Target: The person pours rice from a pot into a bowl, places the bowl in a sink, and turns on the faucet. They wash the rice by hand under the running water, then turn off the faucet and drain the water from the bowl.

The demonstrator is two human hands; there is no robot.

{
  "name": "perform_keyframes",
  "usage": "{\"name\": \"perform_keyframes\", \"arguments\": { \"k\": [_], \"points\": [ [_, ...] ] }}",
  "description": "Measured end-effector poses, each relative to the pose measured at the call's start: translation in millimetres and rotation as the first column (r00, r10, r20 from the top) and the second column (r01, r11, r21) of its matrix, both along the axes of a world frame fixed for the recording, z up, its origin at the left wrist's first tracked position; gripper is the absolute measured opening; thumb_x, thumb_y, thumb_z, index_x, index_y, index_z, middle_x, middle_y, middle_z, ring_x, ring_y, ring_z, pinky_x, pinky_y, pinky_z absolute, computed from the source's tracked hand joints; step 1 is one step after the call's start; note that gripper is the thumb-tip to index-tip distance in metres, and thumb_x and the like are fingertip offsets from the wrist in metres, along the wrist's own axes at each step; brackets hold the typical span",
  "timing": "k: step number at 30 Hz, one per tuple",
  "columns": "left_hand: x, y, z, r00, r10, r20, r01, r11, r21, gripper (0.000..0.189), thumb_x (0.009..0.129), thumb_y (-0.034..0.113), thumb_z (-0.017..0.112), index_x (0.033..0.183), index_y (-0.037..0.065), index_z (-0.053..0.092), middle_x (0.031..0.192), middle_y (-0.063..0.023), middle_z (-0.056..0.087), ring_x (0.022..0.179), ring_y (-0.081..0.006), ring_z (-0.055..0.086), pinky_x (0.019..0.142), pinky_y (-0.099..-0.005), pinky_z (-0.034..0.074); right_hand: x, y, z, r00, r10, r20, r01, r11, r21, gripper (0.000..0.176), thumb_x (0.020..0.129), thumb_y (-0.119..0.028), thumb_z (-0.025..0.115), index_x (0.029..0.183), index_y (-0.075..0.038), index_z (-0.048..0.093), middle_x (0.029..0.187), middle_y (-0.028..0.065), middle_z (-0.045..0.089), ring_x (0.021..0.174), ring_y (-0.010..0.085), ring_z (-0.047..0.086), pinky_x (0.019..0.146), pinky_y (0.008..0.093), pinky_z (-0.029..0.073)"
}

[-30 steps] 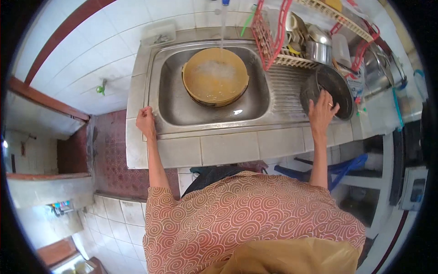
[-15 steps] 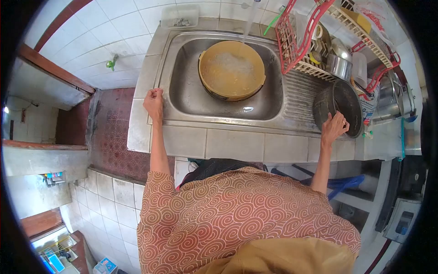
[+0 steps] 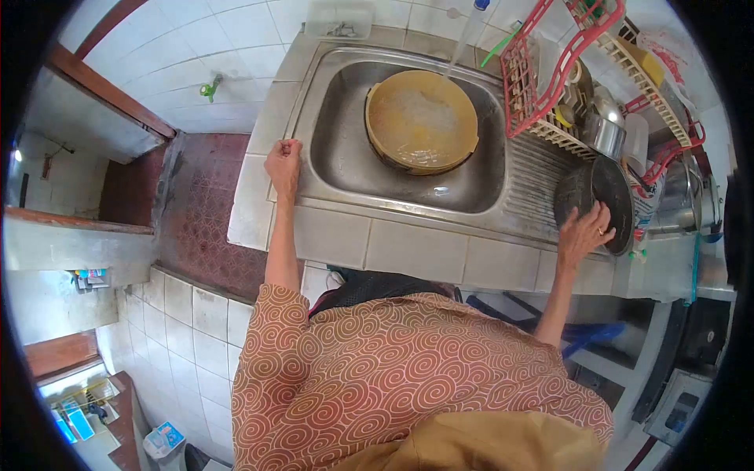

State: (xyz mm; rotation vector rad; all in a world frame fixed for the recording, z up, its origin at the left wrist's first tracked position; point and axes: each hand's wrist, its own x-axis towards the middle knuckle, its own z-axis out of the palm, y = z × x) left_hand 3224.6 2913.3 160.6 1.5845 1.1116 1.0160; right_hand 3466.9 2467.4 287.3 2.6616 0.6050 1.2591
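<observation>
My left hand (image 3: 284,168) rests on the tiled counter at the sink's left edge, its fingers curled closed. Whatever may be inside them is hidden. At the right, my right hand (image 3: 583,232) is at the near side of a dark pot (image 3: 616,188), its fingers apart over the pot's wall and rim. This pot leans tilted on the ribbed drainboard. In the steel sink (image 3: 334,141) sits a round yellowish basin (image 3: 422,125) filled with cloudy, bubbly water. A thin stream of water (image 3: 463,49) runs into it from a blue-tipped tap (image 3: 481,5).
A red and cream dish rack (image 3: 542,118) with metal pots (image 3: 606,133) stands behind the drainboard. A clear plastic container (image 3: 338,20) sits at the back left corner. On the left wall is a green tap (image 3: 210,89), above a red tiled floor (image 3: 208,196).
The view has shifted, so the sink and counter appear farther right. My right hand's fingers are more spread over the dark pot. My left hand stays closed at the counter edge.
</observation>
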Motion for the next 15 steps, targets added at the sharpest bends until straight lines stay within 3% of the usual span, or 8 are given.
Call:
{"name": "perform_keyframes", "arguments": {
  "k": [1, 3, 5, 7, 9, 13, 15],
  "points": [
    [-1, -1, 3, 1.0, -0.012, 0.008, 0.012, 0.999, -0.036, 0.019, 0.069, 0.016, 0.061, 0.079, 0.0, 0.061, 0.062, -0.0047, 0.058, 0.054, -0.01, 0.051, 0.054, -0.0223, 0.041, -4, 12, 2, 0.999, 0.032, -0.02, -0.032, 0.999, 0.006, 0.031, 0.073, -0.016, 0.059, 0.099, -0.001, 0.051, 0.111, 0.0172, 0.045, 0.105, 0.0298, 0.041, 0.089, 0.0437, 0.027],
    [0, 1, 2, 1.0, 0.005, -0.018, -0.005, 1.0, -0.002, 0.019, 0.069, 0.016, 0.061, 0.078, 0.0, 0.061, 0.061, -0.005, 0.058, 0.054, -0.0102, 0.051, 0.054, -0.0223, 0.041, 1, 31, -14, 0.927, 0.335, -0.168, -0.324, 0.942, 0.089, 0.029, 0.07, -0.011, 0.059, 0.096, -0.001, 0.051, 0.112, 0.0182, 0.045, 0.107, 0.0326, 0.04, 0.088, 0.0452, 0.029],
    [-1, 0, -1, 0.999, 0.007, -0.035, -0.007, 1.0, 0.009, 0.018, 0.069, 0.016, 0.061, 0.078, 0.0, 0.061, 0.061, -0.0052, 0.058, 0.055, -0.0102, 0.051, 0.054, -0.0223, 0.041, -2, 66, -34, 0.806, 0.566, -0.172, -0.552, 0.824, 0.127, 0.029, 0.068, -0.008, 0.059, 0.094, 0.0, 0.051, 0.113, 0.0199, 0.044, 0.105, 0.0348, 0.04, 0.086, 0.0464, 0.031],
    [-1, 1, -1, 0.999, 0.0, -0.039, 0.0, 1.0, 0.001, 0.018, 0.069, 0.016, 0.061, 0.078, 0.0, 0.061, 0.061, -0.0054, 0.058, 0.055, -0.01, 0.051, 0.054, -0.0222, 0.041, -6, 106, -41, 0.672, 0.643, -0.367, -0.631, 0.757, 0.171, 0.028, 0.067, -0.008, 0.059, 0.093, 0.0, 0.051, 0.113, 0.0198, 0.044, 0.105, 0.0353, 0.04, 0.086, 0.0462, 0.032],
    [-1, 1, -5, 1.0, -0.013, -0.015, 0.014, 0.999, 0.034, 0.017, 0.071, 0.016, 0.06, 0.078, 0.0, 0.061, 0.06, -0.0021, 0.055, 0.05, -0.007, 0.047, 0.048, -0.0202, 0.037, 2, 139, -54, 0.481, 0.765, -0.428, -0.727, 0.621, 0.293, 0.03, 0.068, -0.012, 0.06, 0.094, -0.001, 0.051, 0.115, 0.0184, 0.043, 0.106, 0.0354, 0.04, 0.087, 0.0454, 0.032],
    [-1, -1, 1, 1.0, -0.012, -0.022, 0.012, 1.0, 0.029, 0.017, 0.072, 0.016, 0.06, 0.078, 0.0, 0.061, 0.059, -0.0006, 0.054, 0.047, -0.0056, 0.045, 0.044, -0.0193, 0.036, 33, 185, -86, 0.337, 0.611, -0.717, -0.685, 0.681, 0.259, 0.033, 0.071, -0.021, 0.058, 0.097, -0.002, 0.051, 0.116, 0.0175, 0.043, 0.106, 0.035, 0.042, 0.087, 0.0437, 0.034],
    [-3, -2, 4, 0.999, -0.021, -0.024, 0.02, 0.999, -0.032, 0.018, 0.07, 0.016, 0.061, 0.078, 0.0, 0.061, 0.06, -0.0041, 0.057, 0.052, -0.009, 0.05, 0.05, -0.0219, 0.04, 47, 199, -82, 0.283, 0.518, -0.807, -0.698, 0.688, 0.197, 0.035, 0.073, -0.025, 0.056, 0.098, -0.002, 0.052, 0.113, 0.0182, 0.046, 0.103, 0.0344, 0.045, 0.086, 0.0427, 0.036]
  ]
}}
